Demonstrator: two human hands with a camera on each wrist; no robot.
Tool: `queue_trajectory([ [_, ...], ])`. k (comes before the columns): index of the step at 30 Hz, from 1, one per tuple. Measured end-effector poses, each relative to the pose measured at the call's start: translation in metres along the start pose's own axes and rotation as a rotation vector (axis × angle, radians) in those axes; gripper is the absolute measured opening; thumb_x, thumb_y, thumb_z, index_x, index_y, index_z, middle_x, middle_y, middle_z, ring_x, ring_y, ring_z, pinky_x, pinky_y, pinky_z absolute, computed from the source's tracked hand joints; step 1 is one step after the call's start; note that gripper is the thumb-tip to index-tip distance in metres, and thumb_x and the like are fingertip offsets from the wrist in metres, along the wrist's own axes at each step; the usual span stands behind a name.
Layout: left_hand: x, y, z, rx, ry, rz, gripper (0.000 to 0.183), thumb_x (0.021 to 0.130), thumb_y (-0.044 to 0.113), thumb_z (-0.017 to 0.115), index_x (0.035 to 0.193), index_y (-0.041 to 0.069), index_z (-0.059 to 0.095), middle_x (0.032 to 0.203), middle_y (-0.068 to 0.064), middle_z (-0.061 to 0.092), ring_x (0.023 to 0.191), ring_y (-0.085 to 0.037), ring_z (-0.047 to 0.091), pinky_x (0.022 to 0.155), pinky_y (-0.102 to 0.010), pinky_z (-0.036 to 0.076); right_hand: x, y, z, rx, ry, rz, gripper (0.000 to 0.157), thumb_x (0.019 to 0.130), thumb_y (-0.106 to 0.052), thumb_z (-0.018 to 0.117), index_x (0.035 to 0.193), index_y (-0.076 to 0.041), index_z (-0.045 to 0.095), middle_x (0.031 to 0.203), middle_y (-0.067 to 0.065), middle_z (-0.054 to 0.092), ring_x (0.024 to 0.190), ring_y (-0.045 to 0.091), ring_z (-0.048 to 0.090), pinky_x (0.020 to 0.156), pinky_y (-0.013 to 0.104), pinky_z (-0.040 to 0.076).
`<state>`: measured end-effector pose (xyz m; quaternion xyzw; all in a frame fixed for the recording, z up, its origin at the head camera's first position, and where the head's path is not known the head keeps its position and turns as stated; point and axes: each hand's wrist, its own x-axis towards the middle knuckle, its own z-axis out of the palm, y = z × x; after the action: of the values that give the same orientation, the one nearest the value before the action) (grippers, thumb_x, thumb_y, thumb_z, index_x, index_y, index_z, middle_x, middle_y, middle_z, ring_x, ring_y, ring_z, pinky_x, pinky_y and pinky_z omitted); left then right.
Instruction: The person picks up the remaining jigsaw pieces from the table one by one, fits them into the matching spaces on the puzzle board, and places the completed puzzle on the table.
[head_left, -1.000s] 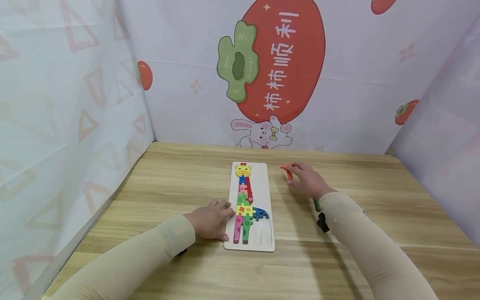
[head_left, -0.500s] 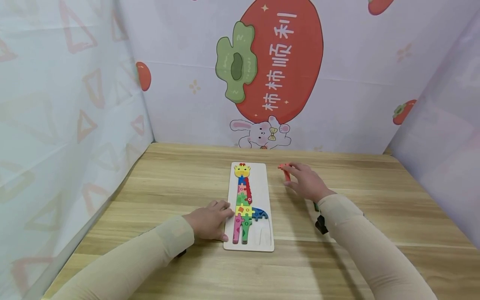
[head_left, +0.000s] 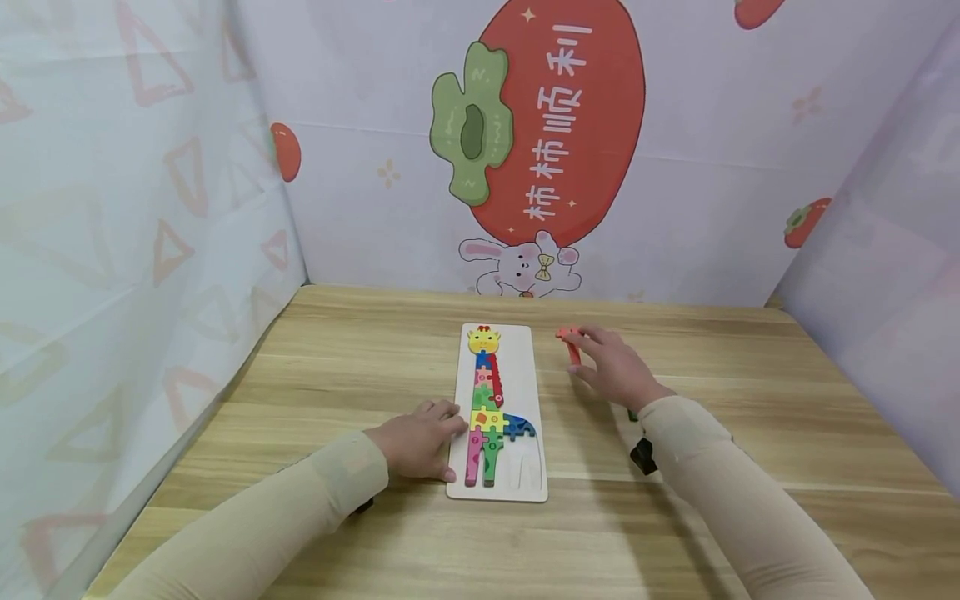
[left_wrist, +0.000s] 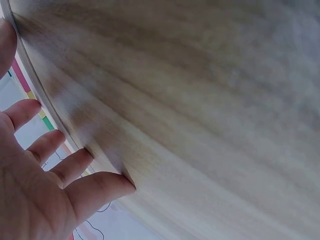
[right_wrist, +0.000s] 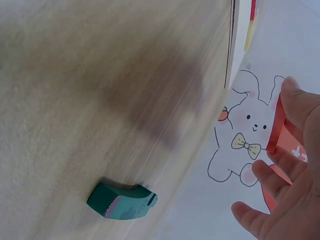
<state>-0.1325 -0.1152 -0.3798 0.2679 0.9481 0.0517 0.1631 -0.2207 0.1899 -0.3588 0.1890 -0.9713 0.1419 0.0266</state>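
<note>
A giraffe puzzle board [head_left: 519, 367] lies flat on the table with several coloured numbered pieces set in it. Bare recesses show at its lower right, below a blue piece [head_left: 517, 427]. My left hand [head_left: 420, 442] rests at the board's left edge, its fingertips [left_wrist: 80, 157] along that edge in the left wrist view. To the right of the board, my right hand [head_left: 618, 367] pinches an orange-red puzzle piece [head_left: 575, 354] between thumb and fingers. The right wrist view shows this piece [right_wrist: 278, 122] held above the table.
A green puzzle piece [right_wrist: 125, 202] lies on the wooden table [head_left: 360, 350] below my right hand, mostly hidden by the wrist in the head view. A printed cloth [head_left: 375, 208] stands behind the table, with more cloth along both sides.
The head view has shifted very slightly. Both hands, the board and the pinched orange-red piece stay practically where they were.
</note>
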Motion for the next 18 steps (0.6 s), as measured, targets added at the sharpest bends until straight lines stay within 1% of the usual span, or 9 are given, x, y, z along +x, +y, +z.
queue_trajectory([
  [9, -0.002, -0.001, 0.0, 0.0, 0.002, 0.008, 0.07, 0.071, 0.056, 0.064, 0.131, 0.025, 0.045, 0.138, -0.003, 0.034, 0.121, -0.023, 0.035, 0.089, -0.037, 0.045, -0.006, -0.004, 0.0, -0.004, 0.033, -0.012, 0.059, 0.079, -0.029, 0.069, 0.132, -0.018, 0.046, 0.135, 0.012, 0.039, 0.121, 0.034, 0.036, 0.094, 0.054, 0.035],
  [18, -0.003, -0.001, 0.002, -0.002, -0.007, -0.01, 0.073, 0.072, 0.057, 0.061, 0.135, 0.025, 0.041, 0.141, -0.003, 0.031, 0.126, -0.024, 0.03, 0.095, -0.042, 0.039, -0.014, -0.014, -0.003, 0.007, 0.035, -0.024, 0.057, 0.079, -0.03, 0.069, 0.131, -0.019, 0.047, 0.135, 0.012, 0.039, 0.122, 0.033, 0.036, 0.095, 0.054, 0.033],
])
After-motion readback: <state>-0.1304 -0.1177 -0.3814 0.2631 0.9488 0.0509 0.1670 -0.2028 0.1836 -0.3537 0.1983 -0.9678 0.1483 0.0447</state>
